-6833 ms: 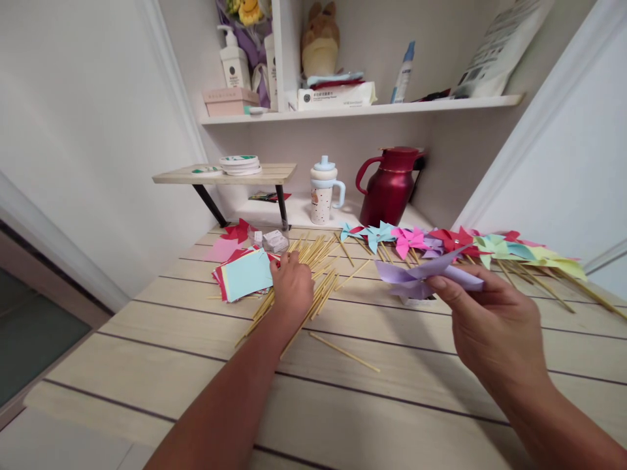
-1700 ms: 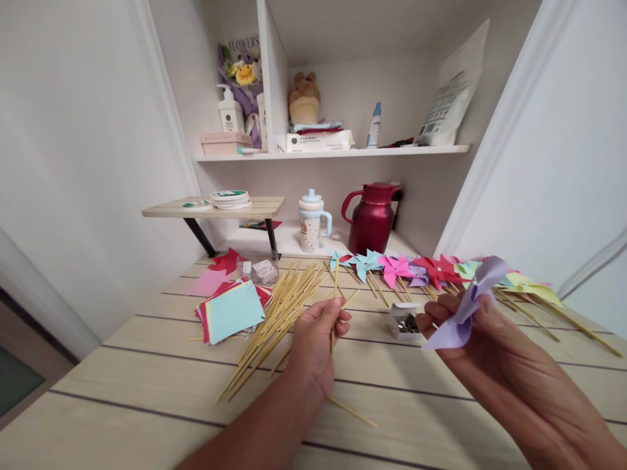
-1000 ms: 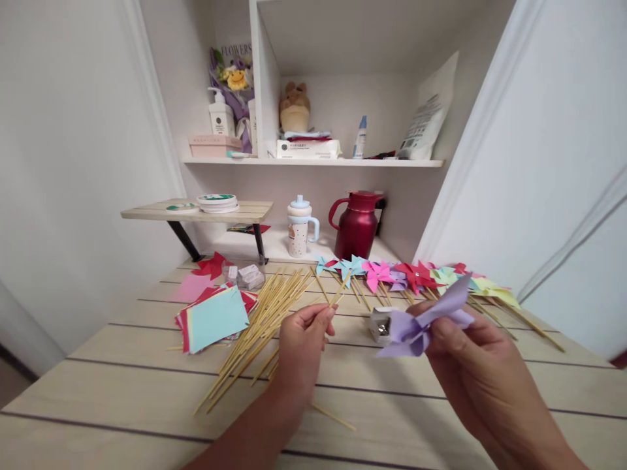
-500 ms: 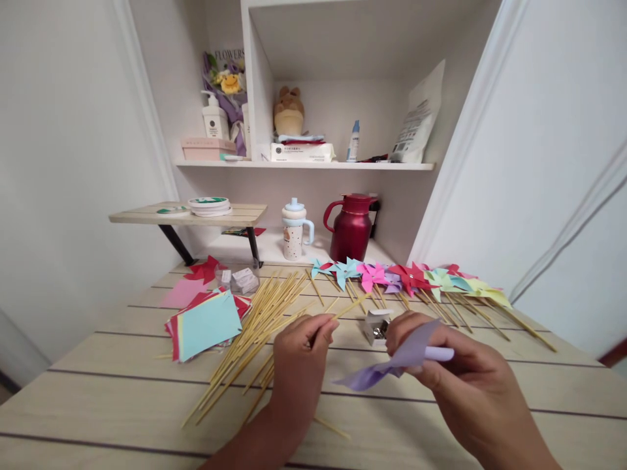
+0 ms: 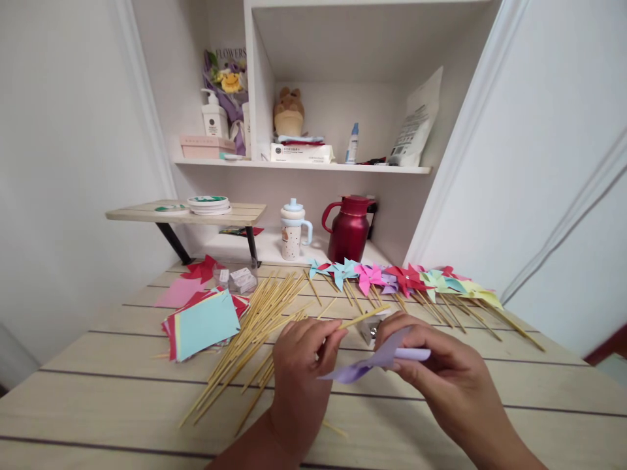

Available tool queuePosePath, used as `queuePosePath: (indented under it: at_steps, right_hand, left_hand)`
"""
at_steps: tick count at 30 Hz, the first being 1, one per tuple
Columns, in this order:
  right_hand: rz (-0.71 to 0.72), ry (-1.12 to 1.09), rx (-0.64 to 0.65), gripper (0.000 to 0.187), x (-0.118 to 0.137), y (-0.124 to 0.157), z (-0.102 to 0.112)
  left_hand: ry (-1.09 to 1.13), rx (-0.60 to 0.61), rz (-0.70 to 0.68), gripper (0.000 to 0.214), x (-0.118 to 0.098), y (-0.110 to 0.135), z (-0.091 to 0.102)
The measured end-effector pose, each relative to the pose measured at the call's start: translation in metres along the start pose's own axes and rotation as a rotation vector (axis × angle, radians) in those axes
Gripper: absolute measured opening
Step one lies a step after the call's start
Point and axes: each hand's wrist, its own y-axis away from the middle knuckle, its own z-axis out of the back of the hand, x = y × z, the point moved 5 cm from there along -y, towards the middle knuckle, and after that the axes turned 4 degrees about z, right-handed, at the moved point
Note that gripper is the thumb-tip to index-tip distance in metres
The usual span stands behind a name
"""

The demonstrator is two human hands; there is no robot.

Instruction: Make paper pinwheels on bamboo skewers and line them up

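Observation:
My left hand [image 5: 304,365] is closed round a thin wooden stick [image 5: 365,316], whose tip points up and to the right. In my right hand [image 5: 443,369] a folded purple paper pinwheel [image 5: 362,367] is pinched between thumb and fingers, one rolled blade sticking out to the right. Its left corner comes close to my left wrist; whether they touch I cannot tell. Just behind my right fingertips stands a small open white box [image 5: 371,329] with shiny metal pieces, partly hidden. Left of my left hand lies a loose pile of wooden sticks [image 5: 245,339].
Finished pinwheels [image 5: 409,279] on sticks lie in a row at the back right. Coloured paper sheets [image 5: 208,324] are stacked on the left, near a clear container [image 5: 240,281] of small boxes. A cup [image 5: 292,232] and a red jug [image 5: 349,228] stand behind.
My right hand has moved left with the purple pinwheel, closer to my left hand. The stick in my left hand now tilts lower and reaches further right, in front of the white box.

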Motion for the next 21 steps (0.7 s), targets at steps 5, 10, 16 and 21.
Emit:
queuePosePath:
  at_steps: [5,10,16,21]
  right_hand:
    - [0.031,0.032,0.020,0.008,0.002,-0.002,-0.001]
    - [0.059,0.037,0.028,0.007,0.005,-0.004,-0.002]
    - [0.048,0.032,0.027,0.007,0.005,-0.002,-0.003]
    - [0.028,0.023,0.027,0.006,0.004,-0.002,-0.005]
  left_hand:
    - [-0.011,0.015,-0.033,0.015,-0.005,0.000,0.001]
    - [0.008,0.006,-0.043,0.019,-0.008,0.000,0.004]
    - [-0.010,-0.002,-0.082,0.020,-0.012,0.000,0.005]
    - [-0.018,-0.015,-0.101,0.020,-0.012,-0.001,0.006]
